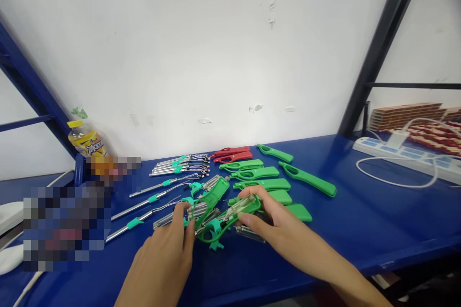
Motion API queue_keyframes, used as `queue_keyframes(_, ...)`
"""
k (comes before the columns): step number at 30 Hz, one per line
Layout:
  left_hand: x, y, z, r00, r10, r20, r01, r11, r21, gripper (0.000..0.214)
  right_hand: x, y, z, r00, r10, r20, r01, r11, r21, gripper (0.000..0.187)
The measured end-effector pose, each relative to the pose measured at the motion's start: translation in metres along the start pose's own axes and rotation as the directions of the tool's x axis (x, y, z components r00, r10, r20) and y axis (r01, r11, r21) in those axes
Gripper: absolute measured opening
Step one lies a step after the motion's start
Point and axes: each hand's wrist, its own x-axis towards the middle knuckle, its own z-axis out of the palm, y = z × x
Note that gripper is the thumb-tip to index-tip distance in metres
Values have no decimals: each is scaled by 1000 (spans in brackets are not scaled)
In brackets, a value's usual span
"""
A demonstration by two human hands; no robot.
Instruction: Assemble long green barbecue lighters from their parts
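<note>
— What do your hands hold?
— My left hand [169, 244] rests curled, its fingers touching the open green lighter shell [211, 201] on the table [360, 220]. My right hand [268, 220] pinches the green lighter body [243, 206].
— Advice?
— I think: press the halves evenly, gently.

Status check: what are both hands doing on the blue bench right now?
Left hand touching metal rods. Right hand gripping open green lighter shell. Loose green handles crowd close behind.
</note>
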Motion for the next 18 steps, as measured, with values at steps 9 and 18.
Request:
queue_keyframes(9, 0, 8, 5, 978, 89, -187, -116, 984, -137, 36, -1, 6, -7, 997, -17, -72, 15, 999, -30, 19)
queue_keyframes(18, 5, 23, -6, 887, 268, -376, -324, 942, -93, 38, 1, 6, -16, 979, -46, -198, 45, 999, -9, 18)
